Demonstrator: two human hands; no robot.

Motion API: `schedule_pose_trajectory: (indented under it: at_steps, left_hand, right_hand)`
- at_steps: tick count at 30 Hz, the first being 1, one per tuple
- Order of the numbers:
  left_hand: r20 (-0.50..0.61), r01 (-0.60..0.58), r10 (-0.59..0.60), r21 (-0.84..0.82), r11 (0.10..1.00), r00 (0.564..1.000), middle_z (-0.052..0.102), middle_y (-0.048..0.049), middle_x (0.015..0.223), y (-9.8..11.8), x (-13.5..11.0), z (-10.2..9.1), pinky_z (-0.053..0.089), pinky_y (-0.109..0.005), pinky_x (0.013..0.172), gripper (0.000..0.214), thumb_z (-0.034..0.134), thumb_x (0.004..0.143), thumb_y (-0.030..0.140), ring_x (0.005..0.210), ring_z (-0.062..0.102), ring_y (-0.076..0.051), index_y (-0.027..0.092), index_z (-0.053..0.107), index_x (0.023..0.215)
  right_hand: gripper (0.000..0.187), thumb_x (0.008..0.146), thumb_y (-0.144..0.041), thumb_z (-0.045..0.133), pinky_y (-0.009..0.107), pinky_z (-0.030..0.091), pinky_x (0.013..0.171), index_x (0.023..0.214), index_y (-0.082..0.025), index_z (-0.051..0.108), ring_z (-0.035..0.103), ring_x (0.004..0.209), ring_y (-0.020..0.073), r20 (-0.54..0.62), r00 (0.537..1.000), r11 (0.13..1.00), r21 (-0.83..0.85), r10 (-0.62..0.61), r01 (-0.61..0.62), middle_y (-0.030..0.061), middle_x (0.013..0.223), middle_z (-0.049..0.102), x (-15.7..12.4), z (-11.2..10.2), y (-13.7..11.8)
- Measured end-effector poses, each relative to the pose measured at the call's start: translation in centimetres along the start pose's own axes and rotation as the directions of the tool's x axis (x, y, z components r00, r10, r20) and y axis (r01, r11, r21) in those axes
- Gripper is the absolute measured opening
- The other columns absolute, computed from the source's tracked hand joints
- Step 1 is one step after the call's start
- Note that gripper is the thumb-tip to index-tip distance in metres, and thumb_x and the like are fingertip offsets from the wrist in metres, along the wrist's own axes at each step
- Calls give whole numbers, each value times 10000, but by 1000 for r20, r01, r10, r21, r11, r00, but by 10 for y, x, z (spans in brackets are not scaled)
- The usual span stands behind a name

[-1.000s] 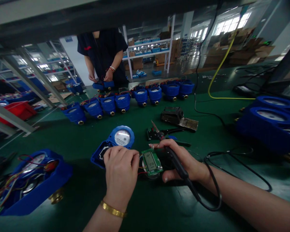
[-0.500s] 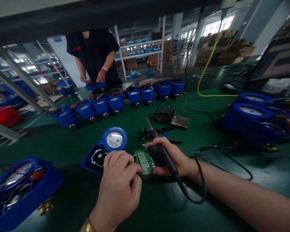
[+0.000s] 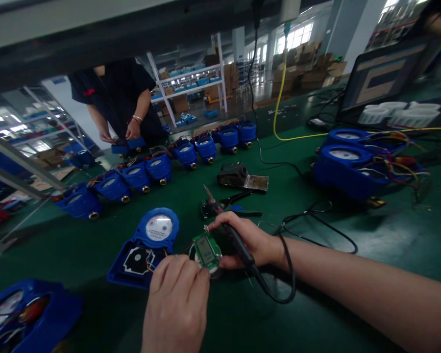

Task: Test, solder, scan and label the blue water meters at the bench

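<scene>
My right hand [image 3: 248, 240] has a soldering iron [image 3: 238, 245] lying across it, tip pointing up and away. Its thumb and fingertips also touch the right side of a small green circuit board [image 3: 217, 249] with an LCD display [image 3: 207, 251]. My left hand [image 3: 178, 299] is closed, fingertips pinched at the board's lower left edge; what lies under them is hidden. Left of the board stands an open blue water meter [image 3: 119, 272], with a round dial [image 3: 159, 227] and wires in its housing.
Pliers [image 3: 242, 213] and a black soldering iron stand [image 3: 232, 175] lie beyond my right hand. Several blue meters [image 3: 158, 167] form a row behind. More meters [image 3: 347, 169] sit right, near a laptop [image 3: 384, 78] and white cups [image 3: 375, 115]. A co-worker [image 3: 113, 98] stands across the table.
The camera view has turned right, so the scene sits further left. My left hand has shifted towards the board's lower edge, uncovering more of the open meter. The LCD digits look different.
</scene>
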State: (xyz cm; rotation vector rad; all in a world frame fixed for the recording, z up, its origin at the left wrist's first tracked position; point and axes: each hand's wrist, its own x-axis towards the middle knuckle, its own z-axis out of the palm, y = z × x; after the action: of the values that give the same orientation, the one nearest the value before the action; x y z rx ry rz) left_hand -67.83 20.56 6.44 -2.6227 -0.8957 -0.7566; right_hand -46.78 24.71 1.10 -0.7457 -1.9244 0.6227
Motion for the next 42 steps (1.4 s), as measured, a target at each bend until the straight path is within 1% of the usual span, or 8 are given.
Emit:
schedule_pose_trajectory:
  at_steps: [8,11,14,21,24,27,37,42]
  left_hand:
    - [130,101,-87,-111,989,988,508,-27,823,-4,3,0,341,-361,801,69,529,835,121,848,461,-193,173,523,790]
    - [39,171,-167,-124,977,985,505,-25,788,-13,2,1,349,-346,746,90,528,847,143,808,466,-183,173,506,765]
    - [-95,249,-246,12,969,964,548,-41,844,-26,-2,4,359,-378,789,120,481,870,133,863,489,-203,172,573,935]
    - [-10,326,-326,79,942,945,493,-55,848,-34,-1,13,354,-393,695,108,568,833,239,832,455,-243,213,629,919]
    - [-71,286,-289,-51,957,955,475,-49,839,-22,3,5,359,-401,747,48,578,814,180,844,454,-225,195,613,842]
    - [-3,194,-196,-148,970,981,480,-33,837,-10,5,-3,348,-398,794,48,602,792,168,875,455,-214,198,590,756]
    - [-3,77,-77,-49,996,997,522,-7,754,-3,1,0,351,-349,791,103,576,814,96,806,473,-175,192,612,803]
    - [76,93,-91,-23,995,993,508,-16,757,-1,0,-1,336,-358,767,78,577,811,105,803,459,-189,182,578,798]
  right_hand:
    - [557,710,-411,693,305,459,751,1155,-212,424,562,886,183,8,1000,1000,13,9,-9,62,1051,542,-1,1,1]
    - [560,702,-392,705,332,464,804,1147,-215,413,562,928,195,14,1000,999,39,18,-18,69,1074,546,-1,2,3]
    - [563,691,-362,718,334,469,813,1142,-219,412,564,942,196,16,999,998,46,29,-30,67,1075,550,-1,2,2]
    - [573,694,-335,724,335,482,808,1158,-227,404,568,972,207,52,998,994,93,46,-50,79,1115,550,-2,3,-3]
    - [589,689,-328,730,329,486,797,1166,-233,397,571,949,200,43,998,996,78,44,-47,71,1101,555,-3,4,-1]
    - [585,692,-341,726,318,488,776,1163,-228,399,577,893,184,43,998,996,77,38,-41,64,1066,563,-2,4,0]
    - [547,693,-393,706,307,462,795,1116,-209,411,558,927,187,15,1000,999,45,23,-24,65,1047,540,0,2,0]
    - [556,686,-383,715,315,457,778,1118,-214,407,555,923,193,14,1000,999,40,26,-27,65,1057,541,0,1,-2]
